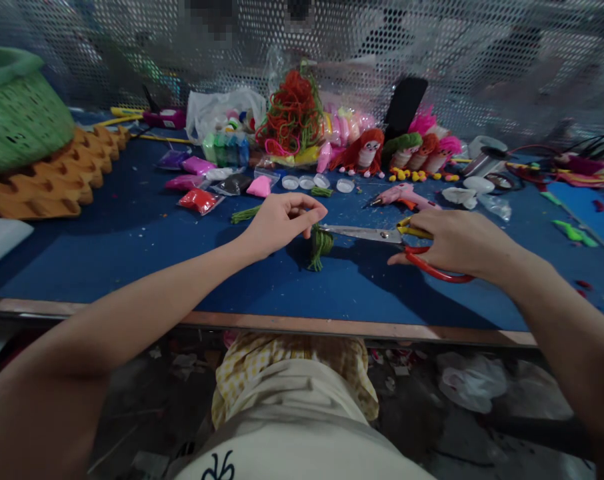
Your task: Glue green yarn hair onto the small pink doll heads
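My left hand (287, 223) pinches the top of a small bundle of green yarn (322, 248), whose strands hang down to the blue tabletop. In my right hand (462, 243) is a pair of scissors (367, 233) with one yellow and one red handle. The blades point left, and their tips meet the upper part of the yarn just beside my left fingertips. Behind my left hand lies another cut bundle of green yarn (245, 215), and a shorter green piece (321, 192) rests farther back.
A pink glue gun (407, 196) lies behind the scissors. Along the back stand yarn-haired dolls (367, 153), a tangled red-green yarn heap (295, 113) and a phone-like black slab (406, 105). Bags of coloured material (200, 200) lie left of centre; a green basket (22, 110) stands far left.
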Motion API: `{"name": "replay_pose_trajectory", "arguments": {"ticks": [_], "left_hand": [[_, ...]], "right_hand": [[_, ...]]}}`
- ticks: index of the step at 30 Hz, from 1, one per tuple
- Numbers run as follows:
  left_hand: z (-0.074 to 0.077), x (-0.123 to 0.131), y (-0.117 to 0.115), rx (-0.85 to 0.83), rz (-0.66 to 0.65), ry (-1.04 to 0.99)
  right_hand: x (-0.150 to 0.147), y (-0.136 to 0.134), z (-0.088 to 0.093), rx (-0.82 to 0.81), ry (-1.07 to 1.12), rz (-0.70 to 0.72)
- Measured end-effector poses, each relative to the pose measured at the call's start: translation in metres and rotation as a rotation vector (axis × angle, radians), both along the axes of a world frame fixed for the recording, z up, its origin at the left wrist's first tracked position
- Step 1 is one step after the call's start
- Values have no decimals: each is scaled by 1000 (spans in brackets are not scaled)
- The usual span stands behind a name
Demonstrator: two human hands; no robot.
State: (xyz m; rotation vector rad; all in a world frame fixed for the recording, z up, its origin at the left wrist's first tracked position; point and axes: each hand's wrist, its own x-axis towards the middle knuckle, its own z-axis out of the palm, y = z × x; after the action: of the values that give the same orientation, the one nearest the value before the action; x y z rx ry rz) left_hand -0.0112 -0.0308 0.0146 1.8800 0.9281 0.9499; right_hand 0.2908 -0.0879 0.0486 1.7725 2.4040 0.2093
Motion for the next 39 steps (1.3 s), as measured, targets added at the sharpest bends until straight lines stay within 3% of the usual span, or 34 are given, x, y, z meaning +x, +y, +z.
{"name": "replay_pose_trajectory", "arguments": {"ticks": [17,21,25,28,32,36,39], "left_hand": [[2,2,-2,-16,21,-83],[2,-1,4,66,168,-22],[0,-11,20,161,351,292],[1,-17,27,198,360,534],[7,-10,17,353,293,403],[13,7,5,372,152,286],[16,15,8,358,124,268]], "right_hand": [[1,-1,-1,48,14,85],[3,-2,-2,52,-16,28],[8,-3,-5,127,-31,36],[10,-8,-9,327,-43,34],[7,-16,-14,638,-117,-27],[4,-16,-15,664,-124,-39],[3,-14,-14,666,-122,-30]]}}
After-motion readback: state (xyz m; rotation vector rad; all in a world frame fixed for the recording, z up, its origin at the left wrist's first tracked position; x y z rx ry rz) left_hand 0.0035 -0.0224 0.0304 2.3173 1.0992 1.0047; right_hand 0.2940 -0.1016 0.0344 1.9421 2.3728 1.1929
